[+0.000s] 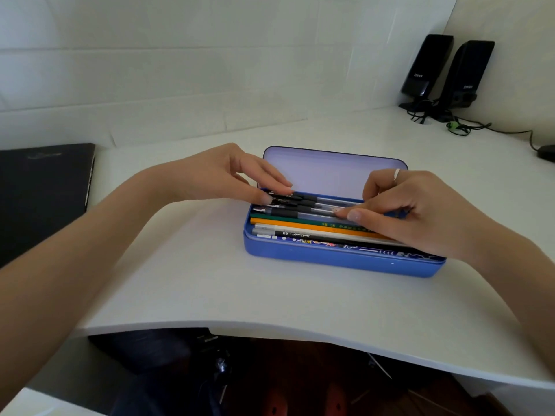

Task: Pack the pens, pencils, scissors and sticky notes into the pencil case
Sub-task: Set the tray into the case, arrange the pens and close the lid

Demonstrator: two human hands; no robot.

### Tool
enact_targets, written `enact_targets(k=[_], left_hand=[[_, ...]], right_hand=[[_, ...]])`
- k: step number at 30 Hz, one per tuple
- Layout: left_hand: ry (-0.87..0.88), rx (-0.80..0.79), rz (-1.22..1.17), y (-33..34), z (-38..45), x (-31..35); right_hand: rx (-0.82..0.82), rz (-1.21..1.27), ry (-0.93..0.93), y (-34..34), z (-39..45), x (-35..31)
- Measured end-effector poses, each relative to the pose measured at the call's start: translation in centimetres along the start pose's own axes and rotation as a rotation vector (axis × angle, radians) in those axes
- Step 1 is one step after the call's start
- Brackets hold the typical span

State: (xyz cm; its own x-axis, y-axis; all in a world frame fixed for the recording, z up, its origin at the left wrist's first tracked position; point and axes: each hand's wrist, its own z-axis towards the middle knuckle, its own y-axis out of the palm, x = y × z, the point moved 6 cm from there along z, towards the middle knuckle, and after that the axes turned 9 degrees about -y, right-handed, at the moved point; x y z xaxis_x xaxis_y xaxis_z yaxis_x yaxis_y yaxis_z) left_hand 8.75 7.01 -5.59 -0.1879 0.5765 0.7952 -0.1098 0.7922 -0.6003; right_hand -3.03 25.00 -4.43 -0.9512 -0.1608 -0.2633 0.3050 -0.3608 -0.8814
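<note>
A blue pencil case point(336, 262) lies open on the white desk, its pale lid point(324, 171) tilted up at the back. Inside, several clear pens with black grips point(303, 205) lie side by side at the back. In front of them lie a green pencil point(300, 220), an orange pencil point(300, 225), a white one and a black one. My left hand point(228, 175) pinches the pens' tip ends at the case's left side. My right hand point(420, 211) grips their other ends at the right, fingers curled over them. No scissors or sticky notes show.
A closed black laptop point(45, 193) lies at the desk's left. Two black speakers point(444, 73) with tangled cables stand at the back right corner, and a dark mouse point(546, 151) sits at the right edge. The desk's curved front edge point(270, 328) runs below the case.
</note>
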Motion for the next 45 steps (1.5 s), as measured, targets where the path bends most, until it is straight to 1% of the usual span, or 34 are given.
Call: enact_targets(k=[5, 9, 19, 26, 31, 34, 38, 40, 45], left_hand=[[0.006, -0.004, 0.016, 0.3, -0.1, 0.2], [0.01, 0.009, 0.019, 0.2, 0.0, 0.1], [0.013, 0.027, 0.07, -0.1, 0.2, -0.1], [0.009, 0.012, -0.024, -0.4, 0.0, -0.1], [-0.023, 0.019, -0.03, -0.4, 0.1, -0.3], [-0.008, 0.015, -0.015, -0.4, 0.1, -0.3], [-0.015, -0.005, 0.046, -0.3, 0.3, -0.6], [-0.028, -0.026, 0.072, -0.1, 0.3, -0.7], [-0.025, -0.071, 0.108, 0.2, 0.3, -0.5]], right_hand=[[0.0, -0.016, 0.016, 0.0, -0.1, 0.2], [0.008, -0.105, 0.036, -0.2, -0.1, 0.4], [0.012, -0.069, 0.041, 0.1, -0.1, 0.3], [0.055, -0.047, 0.075, -0.8, -0.2, 0.6], [0.023, -0.072, 0.084, -0.3, -0.3, 0.8], [0.023, -0.061, 0.082, -0.2, -0.2, 0.8], [0.029, 0.073, 0.094, -0.4, -0.2, 0.9], [-0.005, 0.106, 0.081, -0.3, -0.2, 0.8], [-0.088, 0.075, 0.089, 1.0, 0.0, 0.6]])
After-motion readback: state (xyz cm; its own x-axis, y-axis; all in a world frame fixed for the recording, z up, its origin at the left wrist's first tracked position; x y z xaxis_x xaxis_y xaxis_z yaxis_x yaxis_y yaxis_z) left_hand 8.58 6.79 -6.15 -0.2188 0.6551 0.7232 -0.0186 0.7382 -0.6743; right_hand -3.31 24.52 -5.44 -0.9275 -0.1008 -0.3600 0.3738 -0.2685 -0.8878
